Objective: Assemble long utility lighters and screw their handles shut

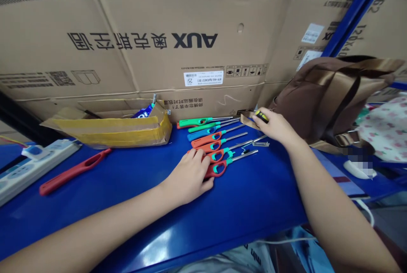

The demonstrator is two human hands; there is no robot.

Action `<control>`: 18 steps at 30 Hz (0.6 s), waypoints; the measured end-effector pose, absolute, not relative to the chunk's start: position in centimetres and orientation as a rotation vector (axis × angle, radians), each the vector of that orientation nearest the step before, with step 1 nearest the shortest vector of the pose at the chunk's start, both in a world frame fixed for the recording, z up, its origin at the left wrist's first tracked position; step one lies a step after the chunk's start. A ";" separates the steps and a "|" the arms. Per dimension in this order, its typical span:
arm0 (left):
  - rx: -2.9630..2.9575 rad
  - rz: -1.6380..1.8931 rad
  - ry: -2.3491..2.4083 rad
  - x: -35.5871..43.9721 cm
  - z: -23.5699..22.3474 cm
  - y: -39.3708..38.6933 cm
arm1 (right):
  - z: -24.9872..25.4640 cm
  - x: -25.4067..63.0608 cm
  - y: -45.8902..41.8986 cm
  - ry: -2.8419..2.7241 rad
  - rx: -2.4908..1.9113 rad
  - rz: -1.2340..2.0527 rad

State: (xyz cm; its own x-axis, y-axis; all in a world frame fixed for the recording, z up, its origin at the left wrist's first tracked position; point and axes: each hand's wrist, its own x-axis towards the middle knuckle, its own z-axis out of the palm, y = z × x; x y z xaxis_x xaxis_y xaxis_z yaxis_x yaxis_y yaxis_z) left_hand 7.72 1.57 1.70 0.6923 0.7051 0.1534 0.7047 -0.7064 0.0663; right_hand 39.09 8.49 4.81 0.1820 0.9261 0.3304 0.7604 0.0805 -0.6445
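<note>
Several long-nosed lighters (212, 135) with green, blue and orange handles lie side by side on the blue shelf (133, 196). My left hand (190, 175) rests on the handle of the nearest orange and teal lighter (222, 166), fingers curled over it. My right hand (276, 128) is closed round a small tool with a black and yellow handle (261, 115), held above the lighters' metal tips. One red lighter (71, 172) lies apart at the left.
A low cardboard tray taped in yellow (111, 131) sits behind the red lighter. A white power strip (28, 167) is at the far left. A brown bag (330, 95) stands at the right. Large cardboard boxes (143, 40) form the back wall.
</note>
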 end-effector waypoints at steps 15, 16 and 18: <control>2.761 0.164 1.220 8.1 2.9 3.9 | 3.8 39.6 8.9 -1.868 -2.268 0.146; 2.743 0.168 1.214 7.9 3.4 4.0 | 3.9 39.7 9.0 -1.834 -2.273 0.136; 2.695 0.190 1.200 7.3 4.4 4.4 | 4.0 40.0 9.1 -1.774 -2.267 0.117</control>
State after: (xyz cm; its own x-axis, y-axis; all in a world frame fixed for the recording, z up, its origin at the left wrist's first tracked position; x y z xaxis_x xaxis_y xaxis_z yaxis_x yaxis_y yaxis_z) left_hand 7.33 4.39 4.42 0.6651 0.7456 0.0411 0.7219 -0.6561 0.2200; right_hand 39.95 9.08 4.04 0.2513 0.9632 0.0957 0.9422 -0.2208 -0.2521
